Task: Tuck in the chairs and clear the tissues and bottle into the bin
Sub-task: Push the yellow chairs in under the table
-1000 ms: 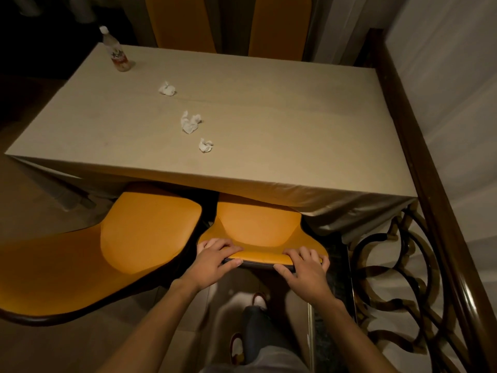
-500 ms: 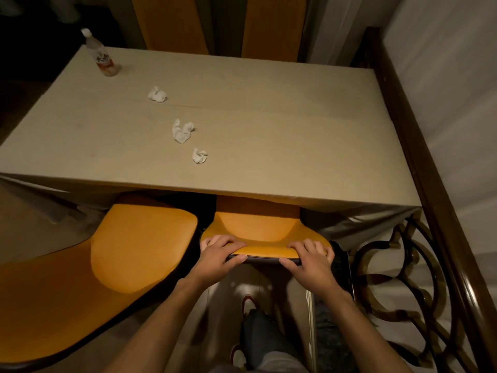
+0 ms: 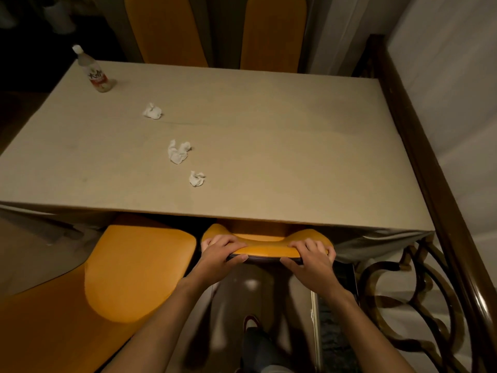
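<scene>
Fingers (image 3: pixel 226 239) of the left hand (image 3: pixel 219 253) curl over the top edge of an orange chair back (image 3: pixel 265 249), with the thumb pressed against its dark rear rim, so that hand is clamped on the chair. Beside it, the right hand (image 3: pixel 312 255) grips the same edge in the same way, fingers on top and thumb behind. Most of this chair's seat is hidden under the near edge of the worktop (image 3: pixel 269 146); only the curved top of the back shows.

To the left, a second orange chair (image 3: pixel 134 270) stands pulled out, angled, its seat clear of the worktop apart from the far corner.

On the worktop lie three crumpled white tissues in a slanting row: the nearest tissue (image 3: pixel 196 179) close to the front edge, the middle tissue (image 3: pixel 178 151) a little farther in, and the far tissue (image 3: pixel 152 111) beyond that. A plastic bottle (image 3: pixel 92 70) with a white cap and a red and white label stands upright at the far left corner, well apart from the tissues.

Across the worktop, two more orange chair backs (image 3: pixel 166 30) rise behind its far edge. A dark wooden railing (image 3: pixel 430 170) with curled metalwork runs along the right side. One shoe (image 3: pixel 250 323) shows on the floor between the forearms.
</scene>
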A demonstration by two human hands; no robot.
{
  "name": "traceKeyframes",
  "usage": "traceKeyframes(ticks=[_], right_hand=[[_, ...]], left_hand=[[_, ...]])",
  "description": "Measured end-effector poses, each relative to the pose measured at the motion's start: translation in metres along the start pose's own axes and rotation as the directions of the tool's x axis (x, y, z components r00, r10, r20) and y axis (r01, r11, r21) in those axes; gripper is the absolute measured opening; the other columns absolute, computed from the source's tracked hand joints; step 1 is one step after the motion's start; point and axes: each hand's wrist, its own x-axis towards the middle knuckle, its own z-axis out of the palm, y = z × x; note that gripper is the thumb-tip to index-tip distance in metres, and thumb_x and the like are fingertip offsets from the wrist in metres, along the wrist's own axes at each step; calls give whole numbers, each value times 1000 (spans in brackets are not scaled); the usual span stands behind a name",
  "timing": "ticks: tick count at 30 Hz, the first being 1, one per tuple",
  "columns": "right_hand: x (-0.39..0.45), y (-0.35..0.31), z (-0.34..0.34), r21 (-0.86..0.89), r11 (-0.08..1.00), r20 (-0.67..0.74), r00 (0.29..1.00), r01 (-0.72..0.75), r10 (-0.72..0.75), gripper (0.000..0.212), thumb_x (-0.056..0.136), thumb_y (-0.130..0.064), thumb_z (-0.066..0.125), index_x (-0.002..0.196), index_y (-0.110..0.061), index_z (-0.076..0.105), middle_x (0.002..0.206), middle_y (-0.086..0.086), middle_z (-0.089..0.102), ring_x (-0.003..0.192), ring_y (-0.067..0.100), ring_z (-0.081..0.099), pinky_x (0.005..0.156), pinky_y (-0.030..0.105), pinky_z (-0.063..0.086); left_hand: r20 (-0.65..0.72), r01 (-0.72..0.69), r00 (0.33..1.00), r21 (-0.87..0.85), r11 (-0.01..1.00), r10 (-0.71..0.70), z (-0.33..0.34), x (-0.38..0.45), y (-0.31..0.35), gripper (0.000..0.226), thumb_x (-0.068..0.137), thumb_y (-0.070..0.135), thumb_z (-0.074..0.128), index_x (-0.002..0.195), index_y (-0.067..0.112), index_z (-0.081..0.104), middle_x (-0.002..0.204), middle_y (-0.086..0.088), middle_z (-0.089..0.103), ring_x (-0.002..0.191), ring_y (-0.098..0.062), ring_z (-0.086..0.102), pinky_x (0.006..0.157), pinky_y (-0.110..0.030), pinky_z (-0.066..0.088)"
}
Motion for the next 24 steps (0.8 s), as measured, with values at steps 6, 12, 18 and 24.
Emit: traceKeyframes(ticks=[6,12,18,24], right_hand=[[38,7,6,-22,1000,-117,993,-3,1,61,83,-78,34,107,-32,66,100,-8,62,97,20,57,95,56,33],[42,10,12,-25,999,-53,998,-28,27,62,83,-81,30,111,-36,62,109,-8,62,104,20,56,97,56,31],[39,5,9,-17,999,-95,995,-29,27,66,86,-82,29,108,-32,66,105,-7,64,97,19,59,94,56,36],[28,-5,-6,81,995,64,996,-61,56,67,84,-76,22,131,-38,50,132,-10,49,126,14,36,114,50,8]], left_hand=[[-14,-28,1000,-7,1000,28,-13,35,-15,47,87,69,39,120,43,57,116,26,46,118,4,34,101,-24,8],[-5,-33,999,5,999,33,-13,38,-18,42,88,64,43,121,43,58,117,21,51,116,1,37,101,-34,17],[4,-20,1000,14,1000,20,-15,34,-14,40,91,64,40,124,45,55,120,19,50,119,-1,34,102,-32,12],[-28,101,995,50,994,-99,-15,21,5,45,88,67,32,123,49,54,122,20,51,120,0,34,109,-43,9]])
